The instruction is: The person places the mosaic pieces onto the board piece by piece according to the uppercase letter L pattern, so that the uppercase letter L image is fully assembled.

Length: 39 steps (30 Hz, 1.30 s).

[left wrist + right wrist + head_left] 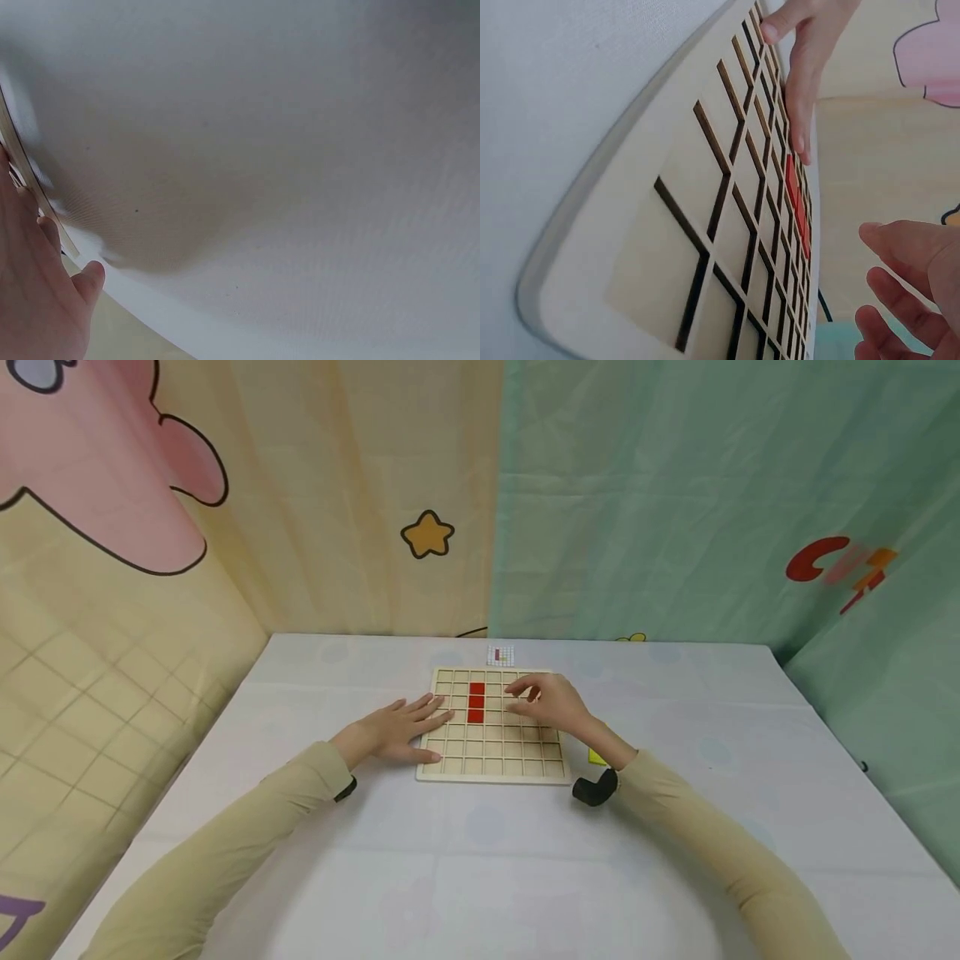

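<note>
A wooden grid board [495, 779] lies on the table, with three red square tiles [476, 702] in one column left of its middle. My left hand [397, 727] rests on the board's left edge, fingers spread. Over the right half of the board is my right hand [551, 700], its thumb and index finger bent and apart with nothing between them. The right wrist view also shows the right fingers [904, 281] parted with nothing held, and the left hand [810, 67] at the far side of the board.
A small card [501, 656] with a printed grid lies just behind the board. Something yellow [596, 757] shows beside the board's right edge, partly covered by the right forearm. White cloth covers the table [480, 860]; printed curtains [645, 510] stand behind and at the sides.
</note>
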Motion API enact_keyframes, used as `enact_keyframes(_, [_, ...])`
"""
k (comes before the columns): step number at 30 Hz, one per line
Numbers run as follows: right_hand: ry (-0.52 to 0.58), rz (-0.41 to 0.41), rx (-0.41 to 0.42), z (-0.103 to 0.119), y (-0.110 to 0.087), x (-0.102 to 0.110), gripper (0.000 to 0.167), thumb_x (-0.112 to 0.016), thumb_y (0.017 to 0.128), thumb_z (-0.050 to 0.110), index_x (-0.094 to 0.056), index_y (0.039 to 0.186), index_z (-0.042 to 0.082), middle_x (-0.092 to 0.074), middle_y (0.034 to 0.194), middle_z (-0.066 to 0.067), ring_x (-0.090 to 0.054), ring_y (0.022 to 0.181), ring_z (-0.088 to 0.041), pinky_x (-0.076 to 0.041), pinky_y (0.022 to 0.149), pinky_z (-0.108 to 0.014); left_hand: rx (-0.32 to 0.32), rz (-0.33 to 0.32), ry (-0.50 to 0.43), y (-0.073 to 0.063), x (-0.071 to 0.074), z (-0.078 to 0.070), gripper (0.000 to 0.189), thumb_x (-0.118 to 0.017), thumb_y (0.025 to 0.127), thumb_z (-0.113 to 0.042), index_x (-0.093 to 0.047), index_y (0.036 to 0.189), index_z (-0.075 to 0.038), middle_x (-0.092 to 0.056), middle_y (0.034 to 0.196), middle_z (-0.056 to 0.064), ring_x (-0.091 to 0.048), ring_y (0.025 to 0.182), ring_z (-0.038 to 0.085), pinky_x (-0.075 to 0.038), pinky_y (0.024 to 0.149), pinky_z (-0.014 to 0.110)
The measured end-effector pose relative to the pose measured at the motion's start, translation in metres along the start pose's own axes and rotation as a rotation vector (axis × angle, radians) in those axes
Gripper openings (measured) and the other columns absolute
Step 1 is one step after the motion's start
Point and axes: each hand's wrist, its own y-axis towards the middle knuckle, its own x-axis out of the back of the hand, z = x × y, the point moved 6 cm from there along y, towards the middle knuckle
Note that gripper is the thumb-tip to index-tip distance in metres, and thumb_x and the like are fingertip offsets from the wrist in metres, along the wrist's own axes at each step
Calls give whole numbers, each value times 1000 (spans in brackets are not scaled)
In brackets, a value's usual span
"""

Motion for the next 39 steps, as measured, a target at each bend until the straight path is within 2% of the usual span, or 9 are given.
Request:
enact_keyframes(5, [2,-9,-38,-13,-9,15,30,-75,83,21,-72,109,6,-73,104,-9,-64,85,-23,-52,73,-35,-2,-3,-5,-2,0,-1,81,-41,93,-64,-10,156,-24,0,164,7,1,151,29,-10,119,57])
enact_keyframes(13, [-45,-12,-54,-37,-22,36,33,-75,83,21,-70,112,6,-72,107,-10,-63,91,-24,-53,82,-41,-10,-12,-1,-1,-1,2,81,-40,93,-65,-9,156,-23,0,164,8,1,151,30,-11,118,58])
enact_keyframes(21, [-68,68,-105,-63,-37,42,33,-74,83,18,-70,113,6,-72,103,-11,-62,95,-28,-52,81,-40,-10,-13,-11,-1,-1,3,82,-40,92,-65,-9,156,-24,0,164,8,0,151,29,-11,118,58])
enact_keyframes(26, [-63,137,-76,-79,-41,41,36,-76,81,18,-70,114,7,-71,107,-9,-59,97,-26,-50,81,-38,-14,-20,-11,-1,0,3,82,-41,92,-65,-10,156,-23,-2,164,8,0,151,30,-12,118,58])
enact_keyframes(31, [-36,194,-29,-92,-41,38,37,-78,79,18,-70,114,10,-71,113,-5,-58,102,-22,-46,89,-40,-9,-13,-9,0,-1,3,82,-41,92,-66,-10,156,-24,0,164,7,0,151,29,-12,118,57])
enact_keyframes(36, [27,242,18,-97,-42,35,37,-78,79,16,-70,114,11,-71,114,-3,-58,106,-22,-43,93,-42,1,4,2,2,-4,4,82,-38,92,-68,-7,156,-27,3,164,4,3,151,26,-11,119,55])
enact_keyframes(39, [42,253,33,-97,-42,33,35,-77,79,15,-70,114,11,-72,110,-1,-58,104,-21,-42,91,-40,-3,-3,-4,2,-2,4,82,-39,92,-67,-8,156,-26,2,164,5,2,151,27,-11,119,56])
